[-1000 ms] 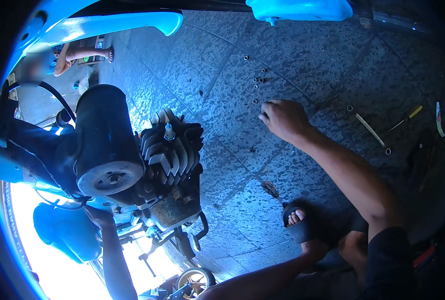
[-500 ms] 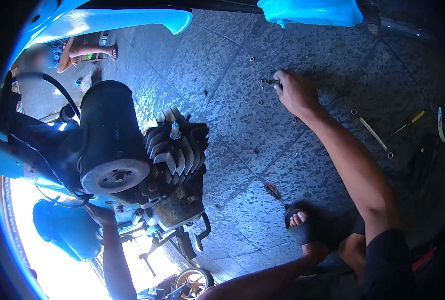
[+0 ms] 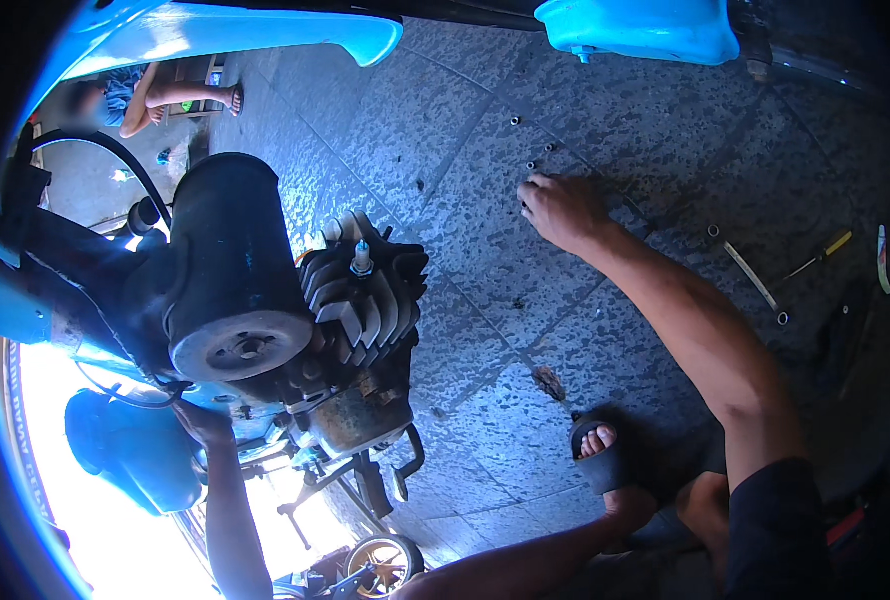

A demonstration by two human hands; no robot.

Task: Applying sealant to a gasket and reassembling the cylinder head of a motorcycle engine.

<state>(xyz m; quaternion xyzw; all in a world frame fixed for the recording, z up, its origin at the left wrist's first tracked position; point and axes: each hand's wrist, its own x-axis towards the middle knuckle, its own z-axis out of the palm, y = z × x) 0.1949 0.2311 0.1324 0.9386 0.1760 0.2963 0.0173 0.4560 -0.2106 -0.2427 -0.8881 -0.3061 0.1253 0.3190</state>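
My right hand (image 3: 562,212) is low over the tiled floor, its fingers curled together around or over something I cannot make out. Close by its fingertips lie small round metal pieces, like sockets or nuts; one socket (image 3: 531,165) is just beyond the hand. My left hand (image 3: 205,424) is raised at the motorcycle's underside, beside a thin black cable (image 3: 130,398) and a blue plastic part (image 3: 130,455). Its fingers are mostly hidden there. Near it stand a black cylinder (image 3: 235,260) and the finned engine head (image 3: 365,290), with a spark plug (image 3: 363,258) in it.
On the floor to the right lie a ring spanner (image 3: 750,275), a yellow-handled screwdriver (image 3: 820,254) and a pale strip-like item (image 3: 883,258). A sandaled foot (image 3: 603,455) is at the lower middle. Another person (image 3: 135,100) sits at the far left. Blue panels (image 3: 635,28) hang overhead.
My right hand has moved left and a little nearer over the small metal pieces, covering some that showed before. The left hand stays at the motorcycle. The view has shifted slightly.
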